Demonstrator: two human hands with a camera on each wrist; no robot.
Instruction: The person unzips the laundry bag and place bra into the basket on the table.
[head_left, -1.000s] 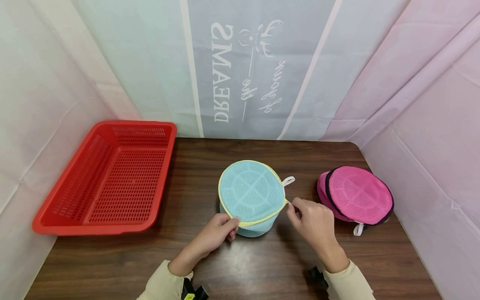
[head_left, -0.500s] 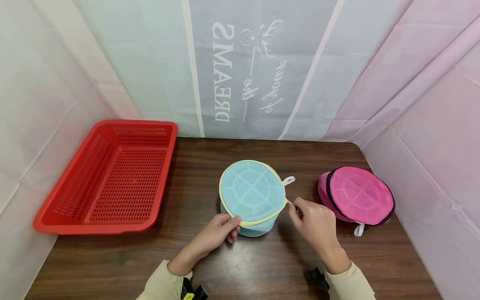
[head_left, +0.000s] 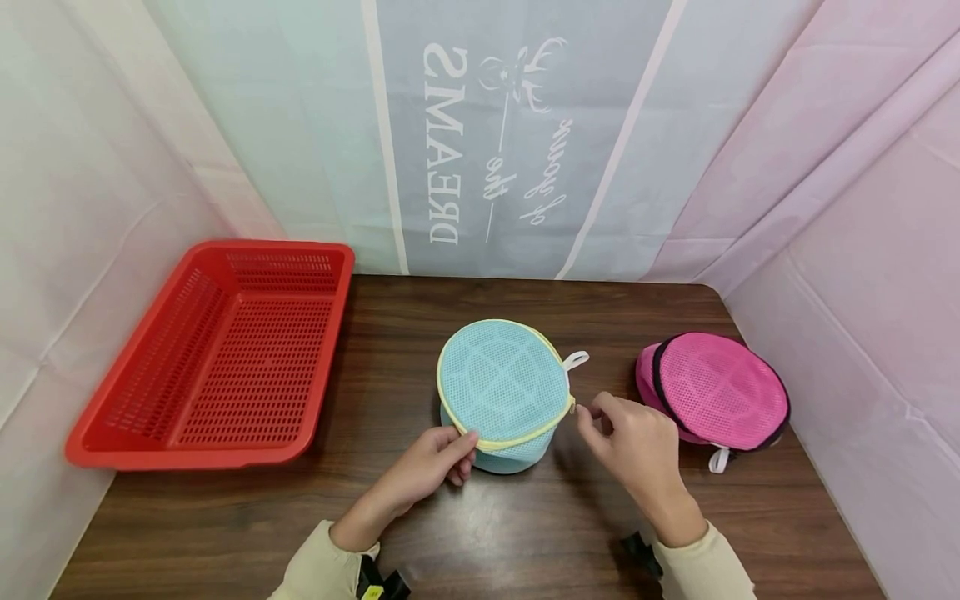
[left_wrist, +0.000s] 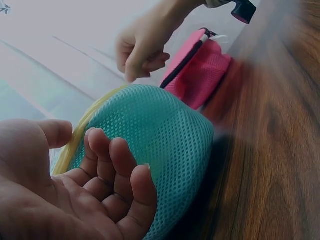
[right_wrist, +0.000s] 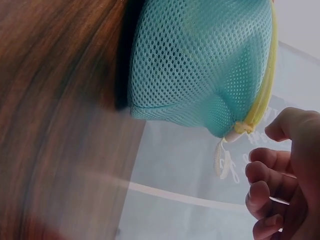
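A round light-blue mesh laundry bag (head_left: 502,383) with a yellow zipper rim stands upright on the table, its lid facing up. My left hand (head_left: 431,462) grips its near-left rim, thumb on the yellow edge and fingers curled against the mesh side (left_wrist: 165,135). Just off the bag's right side is my right hand (head_left: 633,442), loosely curled and holding nothing. A small gap separates its fingertips from the yellow zipper pull (head_left: 572,407), which hangs free. Behind the pull, a white loop (head_left: 576,360) sticks out from the rim.
To the right lies a pink mesh laundry bag (head_left: 720,390) with black trim and a white loop. A red slotted plastic basket (head_left: 318,400) stands at the left. Fabric curtains (head_left: 300,125) rise along the back and both sides of the wooden table (head_left: 465,542).
My right hand has let go of the zipper pull and drawn slightly away to the right. The left hand stays on the rim, and the bag has hardly moved.
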